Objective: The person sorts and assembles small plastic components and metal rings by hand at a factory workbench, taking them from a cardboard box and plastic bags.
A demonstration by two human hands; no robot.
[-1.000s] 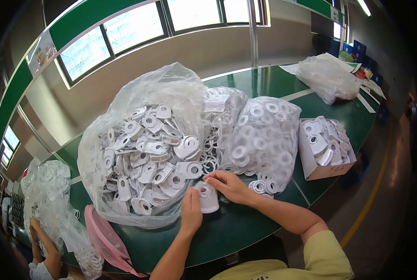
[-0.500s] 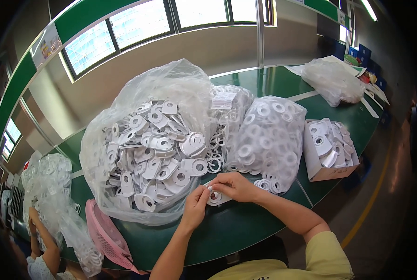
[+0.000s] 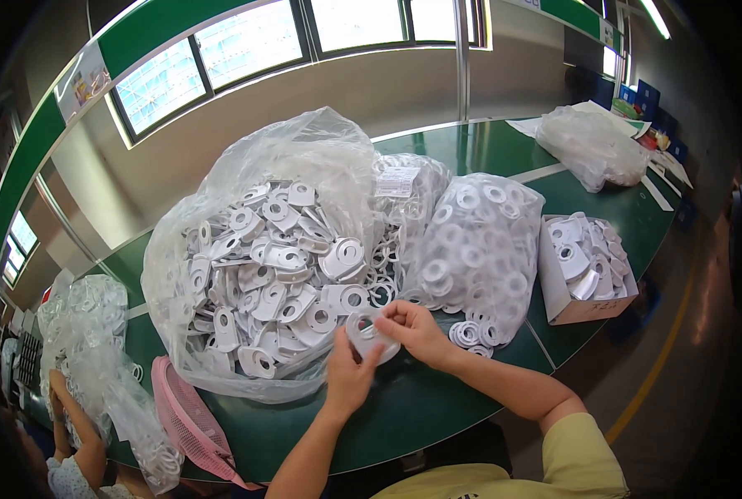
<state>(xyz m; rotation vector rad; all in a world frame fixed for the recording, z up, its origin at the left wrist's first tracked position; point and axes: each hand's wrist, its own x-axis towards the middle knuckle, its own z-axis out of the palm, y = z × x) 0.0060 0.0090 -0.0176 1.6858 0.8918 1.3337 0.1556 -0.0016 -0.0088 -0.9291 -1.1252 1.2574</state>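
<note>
A person's two hands at work over a green table point(image 3: 304, 437); clock directions are taken from the white part point(image 3: 357, 335) at the centre. The part, a rounded plate with a large round hole, is held up just in front of the big bag point(image 3: 321, 145). The left hand point(image 3: 350, 374), at 7 o'clock, grasps it between thumb and fingers. The right hand point(image 3: 416, 333), at 3 o'clock, has its bent fingertips at the part's upper right edge (blur there makes it impossible to tell whether they pinch it or merely touch).

At 10 o'clock the open big bag is filled with white pieces point(image 3: 279, 274) (many with a similar round hole). Between 12 and 1 stands a smaller clear bag point(image 3: 408, 208) with a label. The ring bag point(image 3: 479, 241) lies between 1 and 2, with loose rings point(image 3: 469, 334) near its lower end, at 3. Farther out, between 2 and 3, a box point(image 3: 591, 309) holds more white pieces. At 8 o'clock lies a pink mesh pouch point(image 3: 189, 416); near 9, well apart, are a co-worker's hands point(image 3: 59, 387).
</note>
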